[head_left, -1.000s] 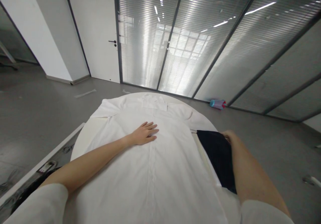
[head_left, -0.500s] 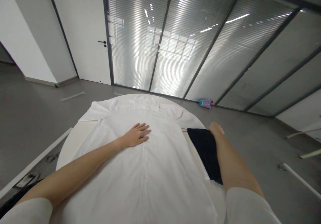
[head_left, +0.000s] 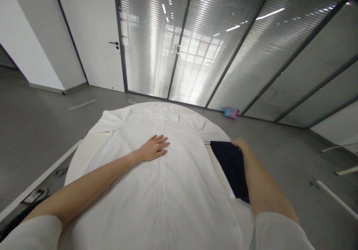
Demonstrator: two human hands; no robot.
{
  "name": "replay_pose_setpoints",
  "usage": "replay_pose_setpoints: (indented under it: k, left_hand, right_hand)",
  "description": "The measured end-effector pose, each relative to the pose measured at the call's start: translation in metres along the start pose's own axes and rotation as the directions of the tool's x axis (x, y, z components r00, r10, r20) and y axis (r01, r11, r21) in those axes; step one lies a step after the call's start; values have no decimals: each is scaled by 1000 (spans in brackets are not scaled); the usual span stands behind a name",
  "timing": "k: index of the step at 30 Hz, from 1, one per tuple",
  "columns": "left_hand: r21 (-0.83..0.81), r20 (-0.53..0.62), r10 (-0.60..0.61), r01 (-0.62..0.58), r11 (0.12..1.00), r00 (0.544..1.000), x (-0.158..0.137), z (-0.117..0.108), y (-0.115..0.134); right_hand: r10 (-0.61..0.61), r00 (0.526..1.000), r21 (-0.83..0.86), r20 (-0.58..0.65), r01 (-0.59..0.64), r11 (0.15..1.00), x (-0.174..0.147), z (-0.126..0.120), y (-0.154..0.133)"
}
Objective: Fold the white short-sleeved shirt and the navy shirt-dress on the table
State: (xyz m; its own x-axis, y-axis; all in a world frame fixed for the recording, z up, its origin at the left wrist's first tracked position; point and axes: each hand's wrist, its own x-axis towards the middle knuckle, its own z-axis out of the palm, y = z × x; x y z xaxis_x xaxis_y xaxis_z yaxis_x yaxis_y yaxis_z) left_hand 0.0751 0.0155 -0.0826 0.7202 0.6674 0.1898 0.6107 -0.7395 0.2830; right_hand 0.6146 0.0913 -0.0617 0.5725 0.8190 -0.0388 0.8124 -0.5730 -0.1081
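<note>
A white short-sleeved button-front shirt (head_left: 184, 175) lies spread over a round white table (head_left: 93, 142), its collar at the far side. My left hand (head_left: 153, 148) rests flat on the shirt's chest by the button placket, fingers spread. At the right edge, a dark navy piece of cloth (head_left: 231, 168) lies beside the shirt's body, below the right sleeve. My right hand (head_left: 239, 144) is closed at the upper right corner of that cloth. Its fingertips are mostly hidden.
Behind the table stand a glass partition (head_left: 190, 67) and a white door (head_left: 92, 37). A blue and pink patterned object (head_left: 231, 113) lies on the floor by the partition. At lower left is a white-edged surface (head_left: 56, 168) with small items. Pale poles (head_left: 335, 197) show at right.
My right hand has turned, and its fingers, which pointed outward to the right, are now closed at the cloth's corner. My left hand stays on the shirt.
</note>
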Motion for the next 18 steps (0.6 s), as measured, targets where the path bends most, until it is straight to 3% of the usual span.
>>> replay_pose_setpoints:
  k: [3,7,18]
  left_hand:
    - [-2,-11,3,-3,1000,1000,0,1,0]
    - [9,-2,-2,2,1000,1000,0,0,1]
    - [44,-10,27,-27,999,1000,-1,2,0]
  right_hand:
    - [84,996,-50,33,-83,995,-5,-2,-2]
    - [111,993,-83,35,-108,991,-17,-7,-9]
    - [-4,1000,-175,28,9,985,-34,-18,-24]
